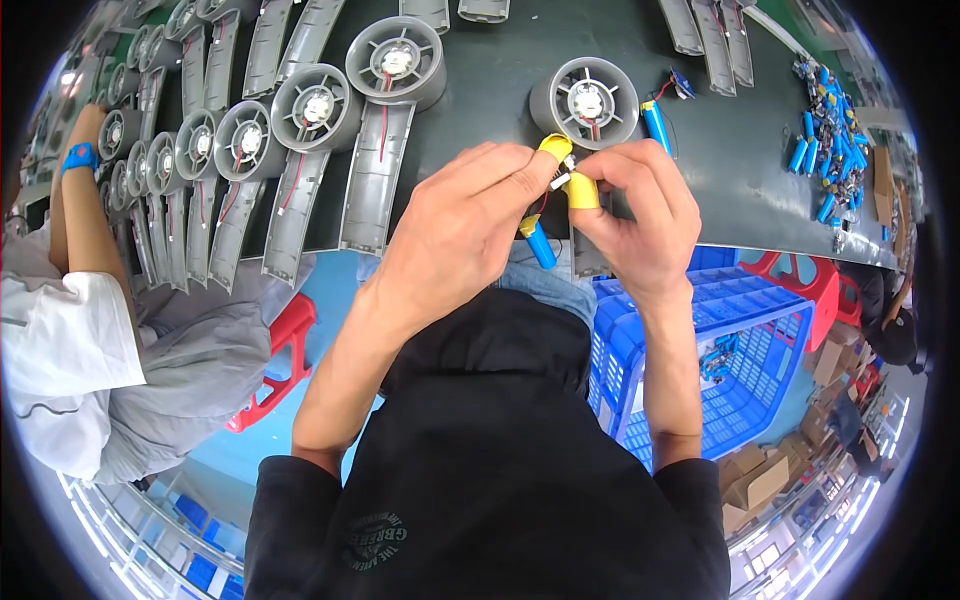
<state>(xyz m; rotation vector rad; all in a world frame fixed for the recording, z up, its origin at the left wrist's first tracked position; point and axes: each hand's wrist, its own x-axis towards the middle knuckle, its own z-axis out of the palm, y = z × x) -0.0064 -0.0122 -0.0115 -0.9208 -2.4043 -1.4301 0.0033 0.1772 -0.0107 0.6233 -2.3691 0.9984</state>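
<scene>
My left hand (460, 225) and my right hand (645, 215) meet over the near edge of the table, both pinching closed, with yellow finger covers on some fingertips. Between those fingertips is a small white wire connector (560, 182), partly hidden. A blue cylindrical battery (538, 245) dangles below it on a red wire. Just beyond my fingers stands a grey round fan housing (585, 100) with a spoked centre. Its grey handle piece (588, 255) shows partly under my right hand.
Rows of grey fan housings with long handles (378, 180) line the table's left side. Another blue battery with a small board (656, 125) lies right of the nearest housing. A pile of blue batteries (830, 145) sits far right. Below is a blue crate (700, 330); a person's arm (90, 200) is at left.
</scene>
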